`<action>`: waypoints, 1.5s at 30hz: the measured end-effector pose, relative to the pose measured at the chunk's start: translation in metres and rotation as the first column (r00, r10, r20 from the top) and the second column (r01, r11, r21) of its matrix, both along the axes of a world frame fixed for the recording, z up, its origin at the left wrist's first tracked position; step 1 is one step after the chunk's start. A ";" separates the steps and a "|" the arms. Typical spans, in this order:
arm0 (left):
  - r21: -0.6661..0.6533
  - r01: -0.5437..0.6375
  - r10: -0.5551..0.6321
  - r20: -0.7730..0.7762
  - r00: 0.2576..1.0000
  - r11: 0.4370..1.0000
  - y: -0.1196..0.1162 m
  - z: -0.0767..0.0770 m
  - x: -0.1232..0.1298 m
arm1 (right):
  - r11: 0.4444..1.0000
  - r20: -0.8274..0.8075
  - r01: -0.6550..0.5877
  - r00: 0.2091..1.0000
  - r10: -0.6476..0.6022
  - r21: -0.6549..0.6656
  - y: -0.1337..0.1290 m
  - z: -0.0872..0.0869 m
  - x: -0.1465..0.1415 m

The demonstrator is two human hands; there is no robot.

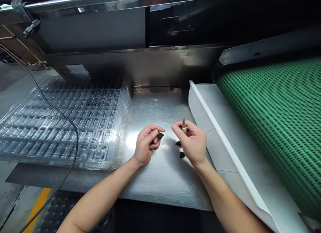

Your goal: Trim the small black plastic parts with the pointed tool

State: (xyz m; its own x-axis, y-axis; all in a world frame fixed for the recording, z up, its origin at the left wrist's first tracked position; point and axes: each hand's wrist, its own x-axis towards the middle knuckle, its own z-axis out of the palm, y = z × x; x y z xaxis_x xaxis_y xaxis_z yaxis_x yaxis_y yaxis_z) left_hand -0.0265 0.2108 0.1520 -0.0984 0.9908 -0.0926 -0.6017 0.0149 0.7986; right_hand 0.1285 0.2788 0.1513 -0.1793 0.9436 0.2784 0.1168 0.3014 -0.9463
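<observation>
Between thumb and fingers, my left hand pinches a small black part above the metal table. My right hand is closed around a craft knife, its pointed blade sticking up past the fingers. The blade and the held part are apart. Two more small black parts lie on the table beside my right hand: one is partly covered by the hand, the other sits just below it. Their exact kind is too small to tell.
Stacked clear plastic trays stand at the left, a few cells holding black parts. A black cable hangs across them. On the right, a white chute with a raised rim runs beside a green mesh conveyor belt. A metal machine wall closes the back.
</observation>
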 end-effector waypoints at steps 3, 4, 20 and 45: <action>-0.044 0.029 -0.024 0.104 0.994 0.999 0.000 0.002 0.001 | 1.000 -0.023 -0.016 1.000 0.016 0.024 -0.001 -0.001 -0.001; -0.049 0.042 -0.035 0.130 0.991 0.998 0.000 0.002 0.001 | 0.999 -0.015 -0.049 0.999 0.050 0.022 -0.002 -0.002 -0.001; -0.006 0.022 -0.016 -0.879 0.476 1.000 0.002 -0.021 0.002 | 0.951 -0.550 0.252 0.827 -0.115 0.180 0.010 0.009 0.000; -0.016 0.043 -0.043 -0.657 0.753 0.999 0.005 -0.024 0.013 | 0.996 -0.139 0.087 0.987 -0.082 0.033 0.036 -0.045 -0.004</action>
State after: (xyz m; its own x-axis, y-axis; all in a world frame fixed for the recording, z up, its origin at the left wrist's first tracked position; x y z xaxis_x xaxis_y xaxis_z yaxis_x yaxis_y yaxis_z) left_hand -0.0134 0.2153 0.1280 -0.0922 0.9955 -0.0214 0.0726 0.0281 0.9970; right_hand 0.1243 0.3149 0.1061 -0.0570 0.9418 0.3313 0.0126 0.3325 -0.9430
